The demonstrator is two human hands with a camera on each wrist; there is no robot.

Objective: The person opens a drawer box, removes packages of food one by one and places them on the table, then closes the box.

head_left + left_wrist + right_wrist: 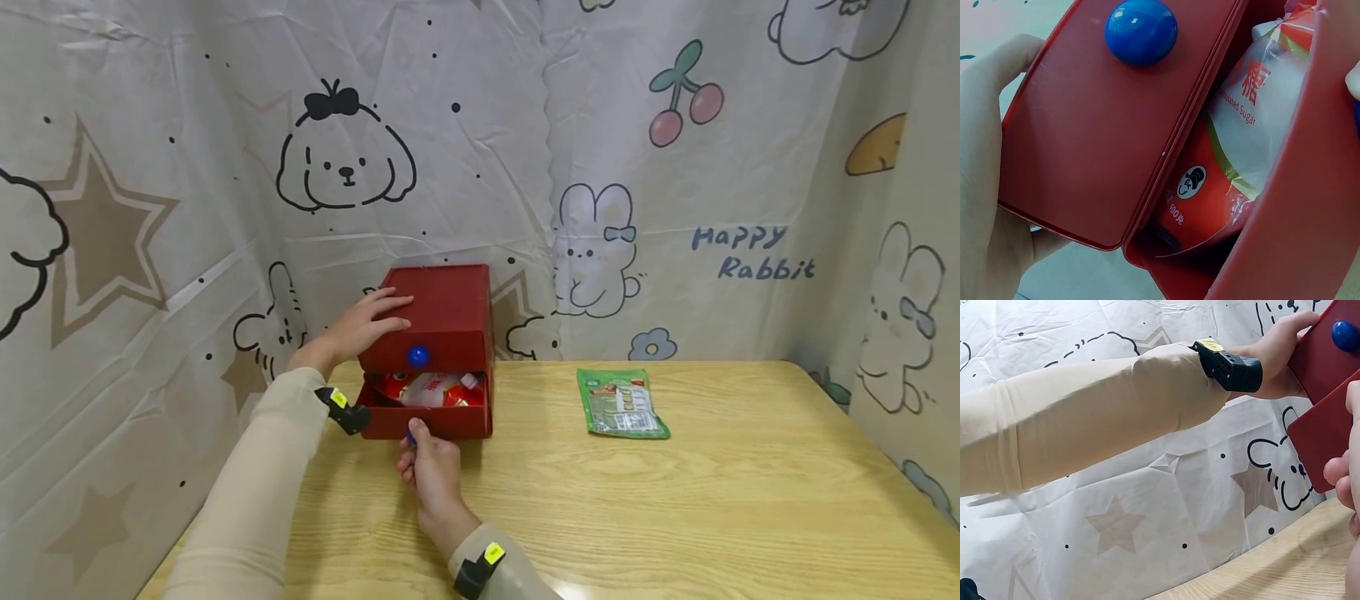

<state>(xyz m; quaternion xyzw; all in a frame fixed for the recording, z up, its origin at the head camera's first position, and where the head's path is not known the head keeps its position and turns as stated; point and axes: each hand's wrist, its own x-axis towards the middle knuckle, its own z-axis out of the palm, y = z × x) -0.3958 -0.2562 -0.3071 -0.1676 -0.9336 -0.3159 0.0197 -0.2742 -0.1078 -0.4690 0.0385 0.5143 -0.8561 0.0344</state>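
Observation:
A red two-drawer box (pixel 442 292) stands near the table's back edge. My left hand (pixel 360 327) rests over its top left edge, fingers stretched across the top. On the upper drawer, which is closed, sits a blue round knob (pixel 417 357). The lower drawer (pixel 457 423) is pulled partly out, and my right hand (pixel 438 475) pinches its blue knob (pixel 411 437) between thumb and fingers. Inside that drawer lies a bag of granulated sugar (pixel 1250 112), red and clear plastic with a white cap-like piece at one end.
A green printed packet (pixel 626 406) lies flat on the wooden table (pixel 675 517), right of the box. Patterned cloth (pixel 480 167) hangs behind the table and along both sides. A black wrist camera (pixel 345 411) on my left arm is close to the drawer's left corner.

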